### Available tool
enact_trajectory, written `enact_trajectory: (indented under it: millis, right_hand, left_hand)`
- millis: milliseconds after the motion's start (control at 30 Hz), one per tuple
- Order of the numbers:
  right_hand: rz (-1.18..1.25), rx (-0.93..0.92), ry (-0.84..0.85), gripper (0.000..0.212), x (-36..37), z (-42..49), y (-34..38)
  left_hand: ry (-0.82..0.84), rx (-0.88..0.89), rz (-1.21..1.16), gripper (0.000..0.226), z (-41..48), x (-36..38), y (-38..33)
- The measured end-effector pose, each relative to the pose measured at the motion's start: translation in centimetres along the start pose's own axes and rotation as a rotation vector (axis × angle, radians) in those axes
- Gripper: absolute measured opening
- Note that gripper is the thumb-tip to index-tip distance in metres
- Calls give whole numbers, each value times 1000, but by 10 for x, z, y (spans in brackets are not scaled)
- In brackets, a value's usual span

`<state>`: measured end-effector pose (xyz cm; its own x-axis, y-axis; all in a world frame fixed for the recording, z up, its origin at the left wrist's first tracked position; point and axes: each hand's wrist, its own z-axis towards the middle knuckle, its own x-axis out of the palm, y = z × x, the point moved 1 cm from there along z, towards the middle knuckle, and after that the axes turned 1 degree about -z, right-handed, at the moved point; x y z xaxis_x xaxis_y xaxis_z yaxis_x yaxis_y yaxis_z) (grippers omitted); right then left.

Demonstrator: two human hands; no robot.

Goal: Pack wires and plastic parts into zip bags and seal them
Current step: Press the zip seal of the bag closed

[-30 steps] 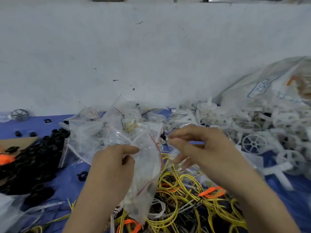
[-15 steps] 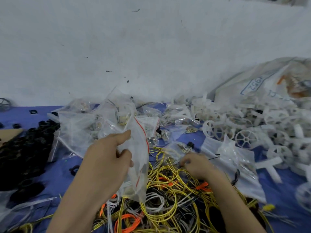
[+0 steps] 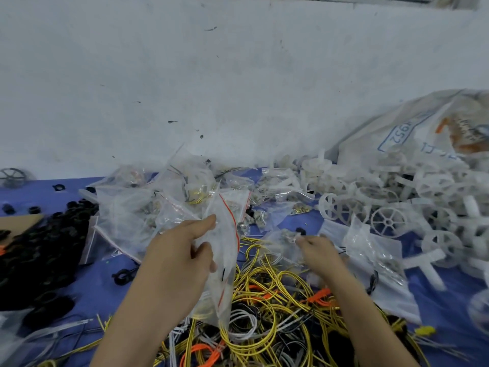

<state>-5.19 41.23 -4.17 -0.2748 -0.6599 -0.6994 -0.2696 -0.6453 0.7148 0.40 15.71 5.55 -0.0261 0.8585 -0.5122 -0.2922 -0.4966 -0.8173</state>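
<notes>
Plenty of loose stock is still sitting unpacked, so I'm judging this as mid-task. Nearest, the wire tangle [image 3: 267,308] is lying on the blue table cover [image 3: 87,284]: thin glossy loops, mostly yellow, some white, black and orange, springy-looking and knotted together. Left hand [image 3: 180,260] is pinching a clear zip bag [image 3: 225,258] with a red seal strip, thumb on the front film, holding it upright over the wires; film is thin, crinkly, mouth looks unsealed, contents hard to read. Right hand [image 3: 317,250] is reaching down at the far edge of the wires, fingers curled together on something small; blurred, can't tell what. Left side, black plastic rings [image 3: 45,250] are heaped matte and dark. Right side, white spoked wheels [image 3: 387,221] and flat strips are piling up, rigid moulded plastic. Behind the hands, filled bags [image 3: 158,202] are stacking up, apparently done. Farthest, a woven printed sack [image 3: 412,133] is leaning on the pale wall [image 3: 238,75].
</notes>
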Motion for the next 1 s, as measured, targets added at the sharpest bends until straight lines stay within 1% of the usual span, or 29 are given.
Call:
enact_trajectory:
  millis: [100,200,267,300,333,367,433,500,533,567,633,667,700,733,767,833,900,967,1000]
  right_hand:
    - [303,-63,-135,34,-20,-7,19]
    - [582,-321,-325,26,-40,-21,38]
    - [672,-465,-471,27,-53,-36,51]
    - [722,-504,-535,28,-59,-42,57]
    - [809,-525,-574,29,-65,-49,64]
    - [937,-535,-578,30,-70,-55,71]
    - [1195,-566,-507,32,-80,-71,86]
    - [1306,-591,-424,29,-86,-91,103]
    - [1355,-606,-356,26,-87,-100,110]
    - [1409,-623,-260,23,-85,-109,117]
    - [1507,-608,-6,23,-76,-119,128]
    - [1559,-559,137,22,-69,-121,131]
    - [1619,-483,272,21,-63,-120,132]
    - [1681,-392,386,18,-58,-117,132]
    - [1725,-305,463,16,-54,-114,130]
    - [1738,-199,499,16,-52,-108,127]
    - [1668,-185,494,15,-51,-104,123]
    - [1512,-196,486,13,-48,-102,120]
    - [1390,-196,455,14,-46,-102,119]
  left_hand:
    - [-12,19,26,44,-1,3,-3]
    - [-9,49,4,47,-2,7,-6]
    - [4,52,-11,48,-2,10,-7]
    - [11,44,-20,49,-3,11,-8]
    - [20,45,-20,50,-3,13,-9]
    - [35,54,-21,53,-4,15,-10]
    - [54,76,-9,59,-6,18,-14]
    - [69,88,-13,64,-7,19,-18]
    - [81,95,-25,64,-9,19,-19]
    - [105,95,-41,61,-11,20,-24]
    - [148,113,-124,41,-15,22,-30]
    - [137,114,-168,35,-16,21,-32]
    - [117,92,-193,38,-17,20,-33]
    - [114,100,-165,39,-17,20,-30]
    - [109,126,-118,38,-15,20,-27]
    - [71,129,-100,39,-9,19,-21]
    - [41,131,-162,47,-6,16,-22]
    - [18,165,-185,50,-7,15,-25]
    - [3,177,-173,55,-9,15,-26]
